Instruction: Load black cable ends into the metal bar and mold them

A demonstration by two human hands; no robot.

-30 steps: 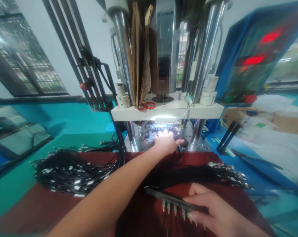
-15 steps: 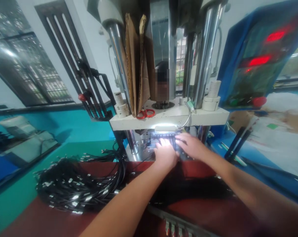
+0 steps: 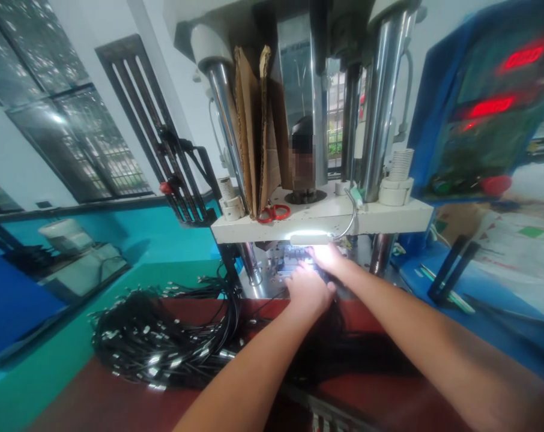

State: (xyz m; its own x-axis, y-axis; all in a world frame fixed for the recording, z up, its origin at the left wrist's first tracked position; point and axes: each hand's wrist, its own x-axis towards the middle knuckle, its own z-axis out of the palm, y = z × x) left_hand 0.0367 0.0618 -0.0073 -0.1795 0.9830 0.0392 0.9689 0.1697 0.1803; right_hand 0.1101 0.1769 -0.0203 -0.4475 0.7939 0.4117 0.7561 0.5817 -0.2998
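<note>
Under the white plate of a press, a lit metal mould (image 3: 293,254) lies with dark strips across its face. My left hand (image 3: 308,292) is at its front edge, fingers curled over black cables (image 3: 337,321) that run down from beneath the palm; the grip is partly hidden. Beyond it, my right hand (image 3: 329,259) reaches under the lamp (image 3: 311,238), fingertips closed together at the mould's right part. Glare and blur hide what lies between them.
A big bundle of black cables with shiny metal ends (image 3: 159,348) lies on the red table at left. Red-handled scissors (image 3: 274,213) and cardboard (image 3: 249,132) rest on the press plate (image 3: 366,222). Steel columns (image 3: 251,264) flank the mould. A blue control box (image 3: 483,114) stands right.
My right hand has moved further in over the mould, and its fingers have drawn together. My left hand stays at the front edge, slightly shifted. The whole view has swung a little.
</note>
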